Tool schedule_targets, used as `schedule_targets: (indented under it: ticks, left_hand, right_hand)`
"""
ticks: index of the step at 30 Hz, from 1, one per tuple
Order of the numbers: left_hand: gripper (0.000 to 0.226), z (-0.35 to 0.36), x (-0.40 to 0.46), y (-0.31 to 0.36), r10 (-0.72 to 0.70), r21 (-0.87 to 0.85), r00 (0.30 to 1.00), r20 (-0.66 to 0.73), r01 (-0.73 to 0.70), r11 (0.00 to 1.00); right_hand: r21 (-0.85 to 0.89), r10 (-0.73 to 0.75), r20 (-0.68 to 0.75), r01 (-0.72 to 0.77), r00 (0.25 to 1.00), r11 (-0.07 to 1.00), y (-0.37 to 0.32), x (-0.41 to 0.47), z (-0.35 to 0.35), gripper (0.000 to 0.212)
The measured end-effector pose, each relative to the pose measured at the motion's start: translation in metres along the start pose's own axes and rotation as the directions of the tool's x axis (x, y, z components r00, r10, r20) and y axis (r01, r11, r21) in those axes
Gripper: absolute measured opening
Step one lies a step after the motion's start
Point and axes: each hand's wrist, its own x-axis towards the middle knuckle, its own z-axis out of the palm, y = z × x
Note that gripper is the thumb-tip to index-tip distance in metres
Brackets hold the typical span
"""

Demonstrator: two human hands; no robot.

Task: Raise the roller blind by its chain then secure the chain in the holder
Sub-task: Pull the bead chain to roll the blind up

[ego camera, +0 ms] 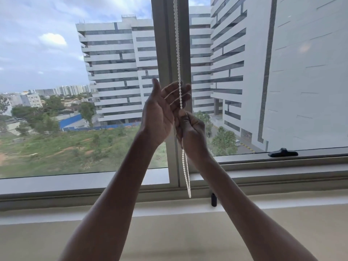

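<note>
Up against the window mullion (pixel 170 53), the white bead chain (pixel 177 53) hangs down from the top of the view and passes between both raised hands. The left hand (pixel 162 113) is held palm-up with its fingers (pixel 177 91) spread and nearly straight, the chain running across them; whether they press on it cannot be told. Just right of and below it, the right hand (pixel 192 130) has its fingers curled round the chain, gripping it near the thumb. Below that fist the chain drops on as a narrow loop whose bottom end hangs free in front of the lower window frame (pixel 94 191). A small black holder (pixel 213 199) stands at the foot of the frame, just right of the loop's end and apart from it. Farther right, a black window handle (pixel 283 153) lies on the frame rail. Through the glass are tall white buildings (pixel 116 72) and green ground at the far left. The blind itself is not in view.
</note>
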Motion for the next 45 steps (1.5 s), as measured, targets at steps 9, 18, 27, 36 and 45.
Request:
schedule_targets:
  ticks: [9, 18, 27, 36, 45]
  left_hand:
    - [0.039, 0.031, 0.007, 0.0, 0.042, 0.058, 0.992, -0.121, -0.035, 0.998]
    - [0.033, 0.024, 0.006, -0.012, 0.115, 0.003, 0.983, -0.141, -0.116, 0.993]
    - [0.034, 0.011, -0.001, -0.006, 0.112, -0.091, 0.988, -0.103, -0.122, 0.988]
    - [0.04, 0.008, -0.033, -0.064, 0.08, -0.043, 0.982, -0.17, -0.088, 0.995]
    - [0.052, 0.003, -0.051, -0.087, 0.095, 0.046, 0.978, -0.184, -0.088, 0.995]
  right_hand:
    - [0.01, 0.123, 0.017, -0.123, 0.992, 0.992, 0.031, -0.026, -0.006, 0.037]
    - [0.113, 0.161, 0.054, -0.166, 0.986, 0.98, 0.028, -0.026, -0.005, 0.043]
    - [0.054, 0.214, 0.119, -0.222, 0.969, 0.974, 0.002, -0.006, -0.022, 0.03]
    - [0.142, 0.193, 0.152, -0.215, 0.969, 0.966, -0.071, 0.046, -0.002, 0.04]
    - [0.335, 0.277, 0.101, -0.295, 0.956, 0.895, -0.065, 0.041, 0.006, 0.035]
